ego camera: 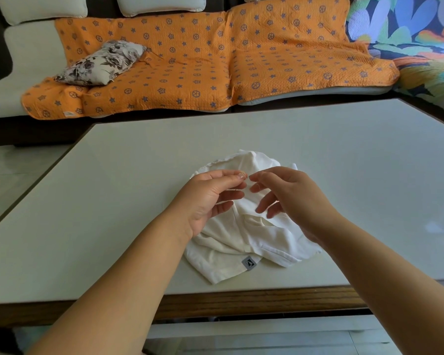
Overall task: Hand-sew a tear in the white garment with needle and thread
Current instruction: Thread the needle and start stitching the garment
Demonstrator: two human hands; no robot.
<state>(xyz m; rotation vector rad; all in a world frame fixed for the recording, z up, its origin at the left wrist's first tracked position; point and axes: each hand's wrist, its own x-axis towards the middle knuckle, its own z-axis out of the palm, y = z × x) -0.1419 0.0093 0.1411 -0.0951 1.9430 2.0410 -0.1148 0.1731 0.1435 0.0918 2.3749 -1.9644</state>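
Garment, one; left hand pinches thread beside right hand.

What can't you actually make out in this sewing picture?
All in the head view:
Needle: only a faint glint pinched by the left hand; too thin to be sure.
Thread: too fine to see; whether the right hand holds it cannot be told.
Tear: both hands cover the middle of the white garment.
Grey label: too small to read.
Forearms: cut off by the bottom edge.
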